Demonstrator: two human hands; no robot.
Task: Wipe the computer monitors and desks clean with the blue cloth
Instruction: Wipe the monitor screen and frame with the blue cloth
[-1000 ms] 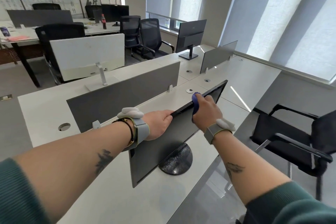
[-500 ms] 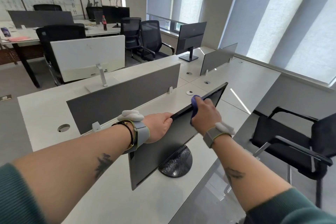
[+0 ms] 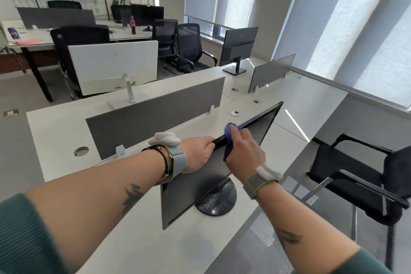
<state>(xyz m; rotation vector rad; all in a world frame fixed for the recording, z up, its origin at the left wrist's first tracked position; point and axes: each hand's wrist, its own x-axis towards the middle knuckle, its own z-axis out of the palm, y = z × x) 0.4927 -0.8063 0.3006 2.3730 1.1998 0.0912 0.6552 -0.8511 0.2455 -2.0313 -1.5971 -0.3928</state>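
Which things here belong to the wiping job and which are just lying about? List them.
Job: blue cloth, held by the right hand; near monitor, gripped by the left hand; desk.
Lying about: cola bottle, pink paper, black chair.

Monitor point(image 3: 191, 193) on desk point(image 3: 155, 242), divider point(image 3: 155, 118) apparently just behind.

bare desk point(image 3: 178, 251) at lower centre lies open; a grey divider point(image 3: 155, 115) stands close above-left of the monitor point(image 3: 193, 191), a black chair point(image 3: 347, 176) blocks the right.
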